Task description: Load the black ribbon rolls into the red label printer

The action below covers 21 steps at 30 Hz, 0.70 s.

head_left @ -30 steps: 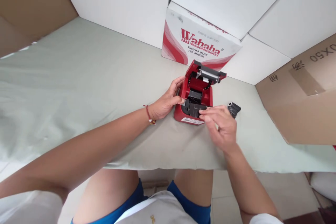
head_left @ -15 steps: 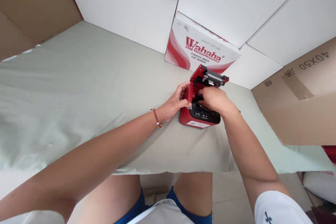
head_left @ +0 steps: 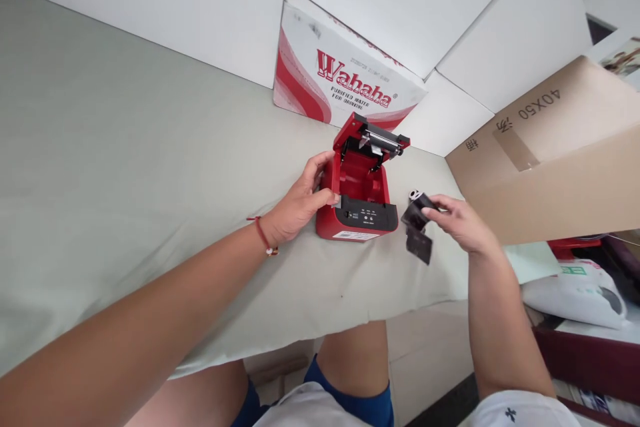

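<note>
A red and black label printer [head_left: 327, 221] stands on the green cloth with its lid [head_left: 356, 125] raised. Its red inner compartment shows no roll inside. My left hand [head_left: 299, 203] grips the printer's left side, thumb at the front corner and fingers behind. Right of the printer, my right hand [head_left: 461, 221] holds a roll of black labels [head_left: 423, 203] between thumb and fingers. The roll has a white core at its end, and a loose strip hangs down from it.
Behind the printer stands a Wahaha water carton [head_left: 305, 77] among stacked white boxes [head_left: 370, 7]. A brown cardboard box [head_left: 565, 167] borders the right side. The cloth-covered table [head_left: 125, 147] extends left. A white plastic bag [head_left: 575, 297] lies at lower right.
My right hand has come out of the printer's compartment and moved right, carrying the label roll. My left hand keeps its grip on the printer. The view has shifted right.
</note>
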Motion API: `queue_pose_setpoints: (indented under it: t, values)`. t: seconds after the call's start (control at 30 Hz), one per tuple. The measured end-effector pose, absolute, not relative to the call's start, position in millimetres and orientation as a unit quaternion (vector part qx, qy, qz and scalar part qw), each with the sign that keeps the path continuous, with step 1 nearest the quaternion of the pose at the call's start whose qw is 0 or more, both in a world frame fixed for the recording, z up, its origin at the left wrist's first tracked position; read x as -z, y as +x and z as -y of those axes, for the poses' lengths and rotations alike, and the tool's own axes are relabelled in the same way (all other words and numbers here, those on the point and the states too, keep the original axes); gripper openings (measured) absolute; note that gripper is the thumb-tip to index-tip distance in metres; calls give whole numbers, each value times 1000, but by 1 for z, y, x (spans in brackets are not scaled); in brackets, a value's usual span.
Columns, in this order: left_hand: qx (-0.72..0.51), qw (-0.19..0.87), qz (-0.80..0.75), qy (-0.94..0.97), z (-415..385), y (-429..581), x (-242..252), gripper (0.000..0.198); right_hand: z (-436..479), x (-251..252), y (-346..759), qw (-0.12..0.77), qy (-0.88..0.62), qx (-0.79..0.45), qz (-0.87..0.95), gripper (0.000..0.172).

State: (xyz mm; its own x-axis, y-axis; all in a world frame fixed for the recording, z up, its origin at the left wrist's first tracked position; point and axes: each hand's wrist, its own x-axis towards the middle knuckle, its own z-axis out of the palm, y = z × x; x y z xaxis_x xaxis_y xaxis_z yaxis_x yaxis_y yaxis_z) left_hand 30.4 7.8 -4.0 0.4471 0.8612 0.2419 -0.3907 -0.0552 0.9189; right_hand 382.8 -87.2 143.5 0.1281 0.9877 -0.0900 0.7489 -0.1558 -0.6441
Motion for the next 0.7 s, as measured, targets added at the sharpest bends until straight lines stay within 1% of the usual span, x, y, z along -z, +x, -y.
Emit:
queue_pose_setpoints:
  t: [0.07,0.13,0.17,0.23,0.33,0.43,0.53,0.63,0.67,0.7]
  values:
    - [-475,656,-218,544,-8,30,4,91,77,-119,390,214,-720,-260,607,73]
    - [-474,658,-219,543,-8,29,3,91,65,-102,397,210,-736,-231,601,74]
    - [-475,656,-218,544,-8,29,3,91,58,-97,401,210,-748,-204,595,73]
    - [-479,654,-215,545,-8,30,3,90,43,-93,414,202,-777,-145,579,63]
    - [-478,660,-213,540,-8,31,4,92,24,-90,429,151,-807,-107,562,51]
    - [-470,666,-221,535,-6,32,-1,96,17,-88,430,94,-811,-112,566,51]
    - [-464,673,-239,524,-2,31,-11,98,30,-104,419,67,-802,-123,580,42]
    - [-462,674,-244,523,0,30,-17,97,59,-149,406,44,-774,-172,608,38]
    - [-462,671,-244,526,0,30,-17,96,69,-169,400,29,-753,-203,625,42]
    - [-463,669,-244,528,0,29,-16,95,79,-189,393,-4,-712,-242,659,52]
